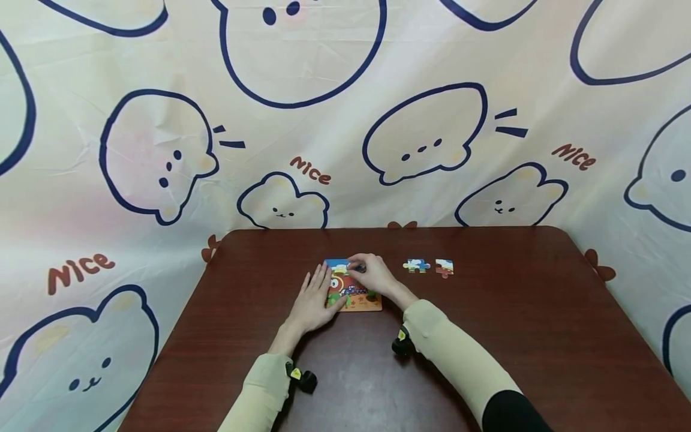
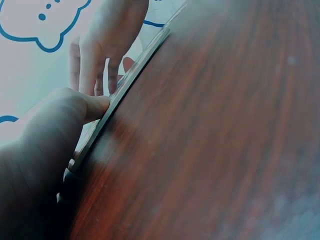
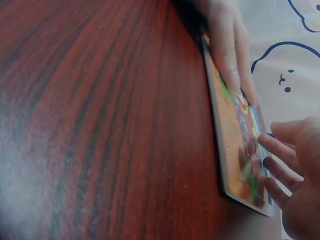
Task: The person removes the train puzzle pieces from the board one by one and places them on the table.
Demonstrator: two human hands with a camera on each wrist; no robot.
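A colourful jigsaw puzzle (image 1: 363, 303) in a flat board lies on the table, with a blue top, a red figure and an orange bottom. My left hand (image 1: 312, 300) rests along its left side, fingers straight, thumb over the lower left part. Over the upper part, my right hand (image 1: 375, 275) bends its thumb and index finger together and pinches a puzzle piece, mostly hidden by the fingers. The right wrist view shows the other fingers of the right hand (image 3: 300, 170) loosely bent near the board (image 3: 225, 135). From the left wrist view, the left thumb (image 2: 95, 107) touches the board's edge.
Two loose puzzle pieces lie right of the board: a blue and white one (image 1: 416, 266) and one with white and red (image 1: 445, 267). The brown wooden table (image 1: 513, 312) reaches back to a patterned cloth (image 1: 345, 138) hung behind it.
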